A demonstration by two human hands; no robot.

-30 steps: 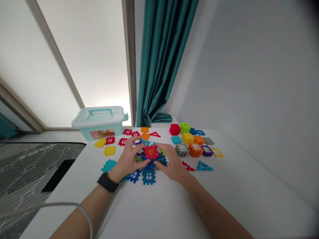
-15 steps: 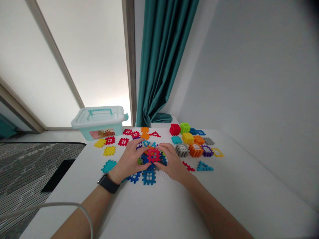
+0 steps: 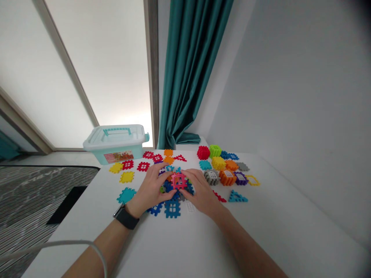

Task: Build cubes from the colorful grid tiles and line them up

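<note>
Both my hands meet over a heap of flat plastic waffle tiles on the white table (image 3: 185, 239). My left hand (image 3: 150, 190), with a black watch on its wrist, and my right hand (image 3: 199, 189) pinch a pink square tile (image 3: 178, 180) between their fingertips, holding it on edge above the pile. Blue tiles (image 3: 172, 207) lie just in front of my hands, and a teal one (image 3: 126, 195) lies to the left.
A mint lidded storage box (image 3: 116, 143) stands at the back left. Assembled cubes in red, green, yellow, orange, grey and purple (image 3: 220, 168) sit at the right. Loose red, yellow and orange tiles lie behind. A teal curtain hangs at the wall; a white cable crosses the bottom left.
The tile between my fingers has turned from lying tilted to standing more upright. The view has shifted slightly; my hands stay at the same pile.
</note>
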